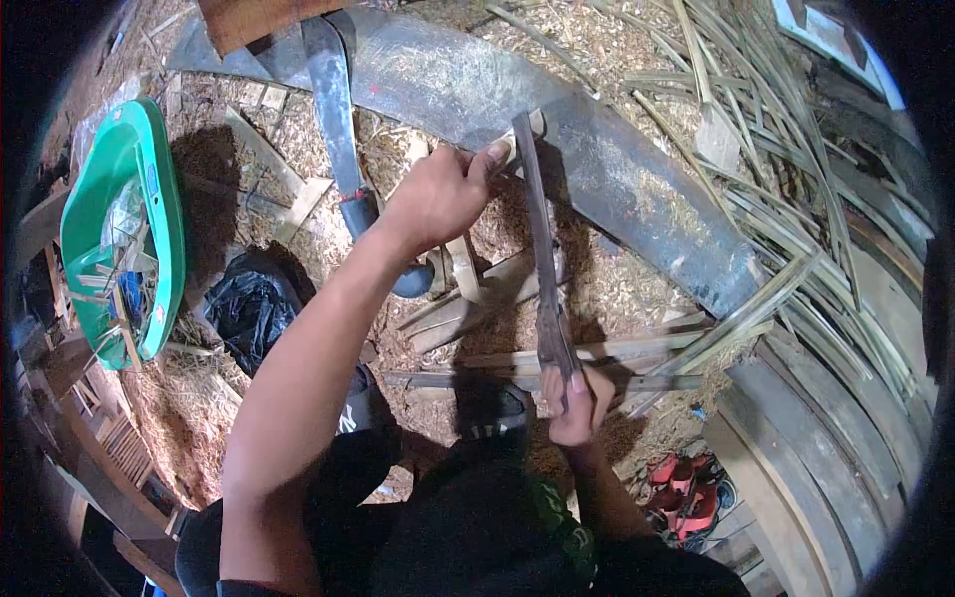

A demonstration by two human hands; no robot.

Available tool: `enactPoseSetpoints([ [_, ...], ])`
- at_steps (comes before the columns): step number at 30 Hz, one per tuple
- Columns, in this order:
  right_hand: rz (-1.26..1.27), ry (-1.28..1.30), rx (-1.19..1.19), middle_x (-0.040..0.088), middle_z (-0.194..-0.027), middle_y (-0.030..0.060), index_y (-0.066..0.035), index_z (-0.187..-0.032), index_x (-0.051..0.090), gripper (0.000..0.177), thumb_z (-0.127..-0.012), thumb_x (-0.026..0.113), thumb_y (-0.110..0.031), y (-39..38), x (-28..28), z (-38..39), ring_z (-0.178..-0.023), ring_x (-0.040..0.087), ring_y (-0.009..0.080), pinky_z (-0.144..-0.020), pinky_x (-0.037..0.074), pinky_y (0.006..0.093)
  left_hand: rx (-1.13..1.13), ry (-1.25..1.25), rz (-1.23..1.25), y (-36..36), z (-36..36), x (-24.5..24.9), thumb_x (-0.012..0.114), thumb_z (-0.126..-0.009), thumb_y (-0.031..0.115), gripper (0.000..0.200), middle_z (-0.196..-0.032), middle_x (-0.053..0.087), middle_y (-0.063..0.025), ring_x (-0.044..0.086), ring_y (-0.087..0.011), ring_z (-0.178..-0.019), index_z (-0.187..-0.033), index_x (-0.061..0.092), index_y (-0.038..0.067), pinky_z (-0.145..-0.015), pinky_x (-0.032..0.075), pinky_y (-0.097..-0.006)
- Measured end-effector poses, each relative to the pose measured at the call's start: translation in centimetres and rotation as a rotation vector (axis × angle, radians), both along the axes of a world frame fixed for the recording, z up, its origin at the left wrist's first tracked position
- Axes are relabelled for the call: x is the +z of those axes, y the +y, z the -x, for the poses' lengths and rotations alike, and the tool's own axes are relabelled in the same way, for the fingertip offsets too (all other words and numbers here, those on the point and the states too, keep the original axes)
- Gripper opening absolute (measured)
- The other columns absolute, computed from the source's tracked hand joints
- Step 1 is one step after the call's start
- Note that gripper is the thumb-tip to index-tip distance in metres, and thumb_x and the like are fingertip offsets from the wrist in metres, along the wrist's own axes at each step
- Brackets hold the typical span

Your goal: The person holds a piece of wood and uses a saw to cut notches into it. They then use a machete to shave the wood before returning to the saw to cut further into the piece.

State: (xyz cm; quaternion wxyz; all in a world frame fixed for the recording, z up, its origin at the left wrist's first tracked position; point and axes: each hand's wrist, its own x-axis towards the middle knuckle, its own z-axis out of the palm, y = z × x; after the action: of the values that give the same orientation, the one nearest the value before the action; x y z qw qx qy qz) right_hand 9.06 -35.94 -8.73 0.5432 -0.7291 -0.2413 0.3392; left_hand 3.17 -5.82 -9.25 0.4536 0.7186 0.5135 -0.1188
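My left hand [438, 194] is stretched forward with its fingers closed on a pale bamboo piece [509, 147] at the far tip of a long dark blade [542, 259]. My right hand [582, 403] is close to my body and grips the near end of that blade. The blade runs nearly straight away from me, between both hands. It lies over several split bamboo slats [517, 378] on the sawdust-covered ground. I cannot tell whether the blade's edge has entered the pale piece.
A second machete [333, 109] lies to the left of my left hand. A big dark curved sheet [637, 189] crosses the ground beyond. A green plastic basin [149, 199] with scraps and a black bag [249, 308] are at left. Several thin bamboo strips [796, 199] pile up at right, with a red object [686, 493] below.
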Motion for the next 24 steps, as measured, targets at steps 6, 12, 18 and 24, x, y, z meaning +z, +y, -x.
enactPoseSetpoints([
  [6, -0.074, 0.154, 0.133, 0.052, -0.063, 0.0011, 0.001, -0.076, 0.054, 0.042, -0.107, 0.045, -0.026, 5.8, -0.6, -2.3, -0.053, 0.046, 0.0102, -0.049, 0.033, 0.0277, 0.006, -0.039, 0.022, -0.2, 0.0, 0.9, 0.045, -0.105, 0.060, 0.077, -0.073, 0.066, -0.0258, 0.068, -0.0361, -0.075, -0.088, 0.068, -0.011, -0.079, 0.051, -0.0498],
  [12, 0.007, 0.234, -0.061, 0.048, -0.059, -0.0003, -0.002, -0.073, 0.055, 0.045, -0.103, 0.052, -0.035, 2.0, 2.3, 0.0, -0.052, 0.041, 0.0086, -0.050, 0.029, 0.0279, 0.003, 0.020, -0.064, -0.7, 0.2, -0.3, 0.046, -0.105, 0.058, 0.076, -0.070, 0.064, -0.0256, 0.066, -0.0346, -0.073, -0.086, 0.068, -0.012, -0.078, 0.050, -0.0492],
  [18, 0.019, 0.193, -0.022, 0.049, -0.060, 0.0001, -0.003, -0.073, 0.054, 0.045, -0.103, 0.051, -0.036, 1.3, 1.5, 0.5, -0.053, 0.044, 0.0097, -0.049, 0.030, 0.0289, -0.010, -0.037, -0.006, -0.2, 0.1, 0.6, 0.044, -0.104, 0.062, 0.081, -0.071, 0.065, -0.0261, 0.068, -0.0374, -0.076, -0.090, 0.068, -0.014, -0.081, 0.051, -0.0480],
  [24, -0.128, 0.133, 0.109, 0.048, -0.059, 0.0006, -0.003, -0.069, 0.053, 0.044, -0.102, 0.049, -0.032, 5.6, -0.8, -2.2, -0.052, 0.045, 0.0127, -0.050, 0.031, 0.0314, -0.007, -0.028, 0.057, -0.1, -0.2, 0.9, 0.043, -0.104, 0.064, 0.081, -0.075, 0.067, -0.0266, 0.070, -0.0375, -0.080, -0.090, 0.070, -0.012, -0.083, 0.051, -0.0497],
])
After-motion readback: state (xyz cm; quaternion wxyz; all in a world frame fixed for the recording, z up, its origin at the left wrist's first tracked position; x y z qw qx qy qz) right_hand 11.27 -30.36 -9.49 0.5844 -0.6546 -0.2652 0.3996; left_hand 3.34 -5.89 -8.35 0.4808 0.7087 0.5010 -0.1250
